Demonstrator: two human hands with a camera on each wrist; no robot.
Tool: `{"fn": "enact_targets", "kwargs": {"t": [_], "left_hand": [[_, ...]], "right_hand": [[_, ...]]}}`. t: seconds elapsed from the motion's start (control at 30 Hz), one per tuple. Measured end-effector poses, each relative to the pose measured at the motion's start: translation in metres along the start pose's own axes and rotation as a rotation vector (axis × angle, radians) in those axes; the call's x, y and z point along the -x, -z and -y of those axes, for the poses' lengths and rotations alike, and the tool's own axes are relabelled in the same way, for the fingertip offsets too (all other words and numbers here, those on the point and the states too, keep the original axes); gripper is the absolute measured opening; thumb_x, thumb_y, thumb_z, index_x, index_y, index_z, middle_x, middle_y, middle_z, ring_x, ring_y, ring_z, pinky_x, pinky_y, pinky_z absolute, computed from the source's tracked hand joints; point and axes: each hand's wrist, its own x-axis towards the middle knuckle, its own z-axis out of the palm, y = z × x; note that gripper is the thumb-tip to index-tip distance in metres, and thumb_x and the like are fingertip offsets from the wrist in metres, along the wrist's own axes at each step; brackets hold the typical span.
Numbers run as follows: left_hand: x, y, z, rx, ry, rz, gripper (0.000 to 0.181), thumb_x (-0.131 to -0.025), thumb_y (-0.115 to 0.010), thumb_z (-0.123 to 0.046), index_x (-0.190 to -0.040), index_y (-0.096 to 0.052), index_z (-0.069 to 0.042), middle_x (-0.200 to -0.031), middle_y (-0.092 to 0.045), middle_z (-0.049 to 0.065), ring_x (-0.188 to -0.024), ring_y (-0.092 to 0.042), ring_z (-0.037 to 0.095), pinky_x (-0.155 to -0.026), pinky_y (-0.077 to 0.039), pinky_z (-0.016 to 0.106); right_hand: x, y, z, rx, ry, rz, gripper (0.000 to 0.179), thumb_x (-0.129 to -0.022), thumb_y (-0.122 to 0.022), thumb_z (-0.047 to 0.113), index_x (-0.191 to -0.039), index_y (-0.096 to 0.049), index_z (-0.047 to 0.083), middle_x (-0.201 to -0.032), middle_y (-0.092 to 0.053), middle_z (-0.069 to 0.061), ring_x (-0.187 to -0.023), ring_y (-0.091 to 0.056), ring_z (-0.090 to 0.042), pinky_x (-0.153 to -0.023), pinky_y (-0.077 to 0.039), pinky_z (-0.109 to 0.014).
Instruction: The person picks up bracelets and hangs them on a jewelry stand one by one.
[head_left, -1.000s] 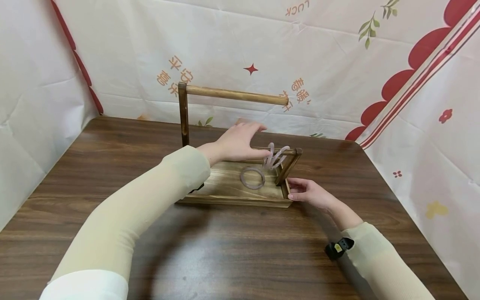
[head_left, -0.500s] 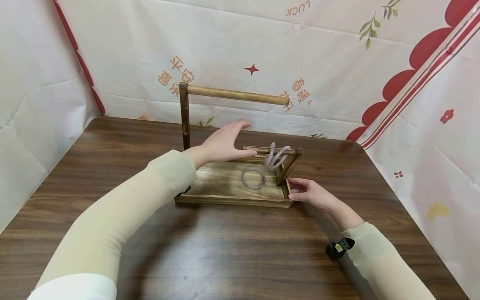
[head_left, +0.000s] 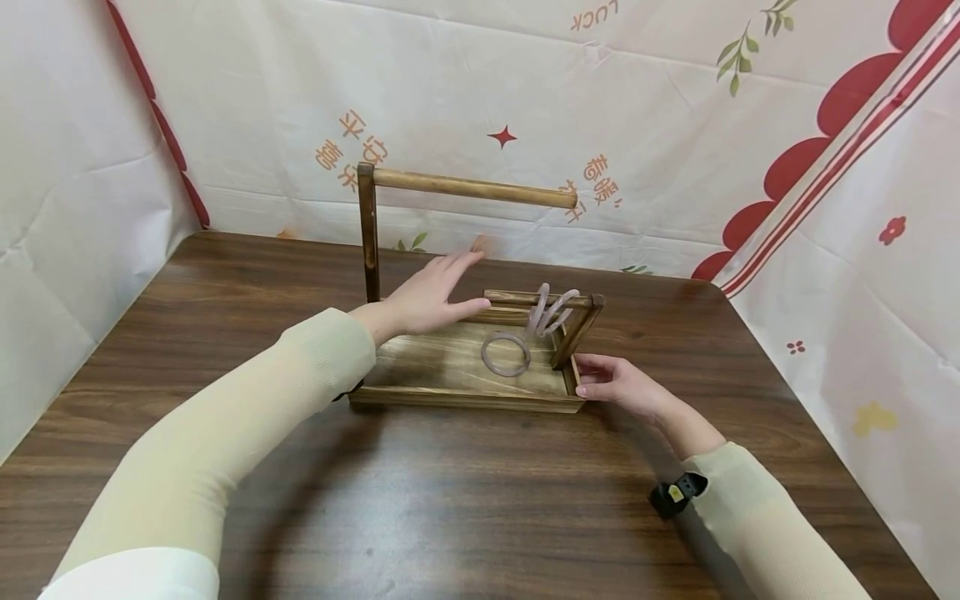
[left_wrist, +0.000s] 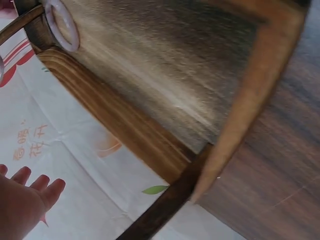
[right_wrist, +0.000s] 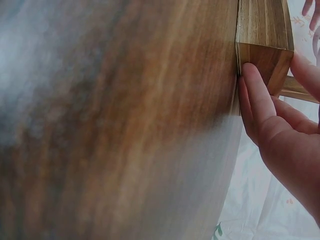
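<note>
Wooden stand on a brown table [head_left: 420,492]: shallow tray [head_left: 465,402] below, tall post [head_left: 368,237] on the left carrying the upper bar [head_left: 476,188], short post [head_left: 577,335] on the right carrying the lower bar [head_left: 512,297].

Pale purple hanging rings [head_left: 535,322], at least two, overlap on the lower bar near its right end. One more, the loose ring [head_left: 505,372], lies inside the tray, right of centre, below and nearer than that bar.

Left hand [head_left: 423,300]: above the far left part of the tray, thumb and fingers apart, nothing held, well clear of the loose ring. Right hand [head_left: 618,385]: against the tray's right end, fingertips touching the wood; cannot tell whether they pinch the wall or only press it.

Step in hand, as judged: right hand steadies the stand, left hand free between ring placements. Handling the loose ring would call for the left hand to come right and nearer, lower into the tray and pinch its rim, clear of the hanging rings.
</note>
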Motion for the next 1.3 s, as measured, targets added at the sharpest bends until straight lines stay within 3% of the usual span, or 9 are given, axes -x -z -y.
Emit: {"fn": "enact_targets", "kwargs": {"t": [0.3,0.77,1.1,1.3], "left_hand": [[0.005,-0.010,0.014,-0.018,0.019,0.065,0.082,-0.091,-0.045,-0.057,-0.152,-0.008,-0.018,-0.157,-0.013,0.010,-0.145,-0.011,0.030,-0.116,-0.016,0.048],[0.002,-0.031,0.010,-0.180,-0.001,0.125,0.089,-0.085,-0.048,-0.064,-0.152,-0.008,-0.021,-0.159,-0.002,0.005,-0.145,-0.003,0.033,-0.115,-0.007,0.055],[-0.003,-0.044,0.004,-0.234,-0.020,0.172,0.088,-0.084,-0.049,-0.064,-0.148,-0.025,-0.009,-0.159,-0.004,0.007,-0.146,0.000,0.032,-0.115,-0.004,0.056],[-0.005,-0.053,0.000,-0.239,-0.018,0.207,0.094,-0.081,-0.053,-0.067,-0.151,-0.014,-0.018,-0.157,-0.012,0.010,-0.146,0.000,0.030,-0.115,-0.003,0.055]], "right_hand": [[-0.002,0.000,-0.001,-0.009,0.011,0.006,0.067,-0.089,-0.061,0.013,-0.141,-0.027,-0.013,-0.139,-0.036,-0.035,-0.124,-0.044,-0.041,-0.084,-0.046,-0.015],[-0.001,0.000,-0.002,-0.020,0.013,0.001,0.067,-0.089,-0.061,0.011,-0.140,-0.026,-0.014,-0.138,-0.037,-0.035,-0.123,-0.045,-0.040,-0.082,-0.046,-0.014],[0.000,0.001,-0.003,-0.019,0.019,0.004,0.067,-0.089,-0.061,0.011,-0.140,-0.026,-0.014,-0.138,-0.038,-0.035,-0.123,-0.045,-0.041,-0.083,-0.046,-0.013],[0.000,0.001,-0.003,-0.020,0.020,0.001,0.067,-0.089,-0.061,0.012,-0.141,-0.026,-0.013,-0.138,-0.037,-0.035,-0.123,-0.045,-0.041,-0.083,-0.046,-0.014]]}}
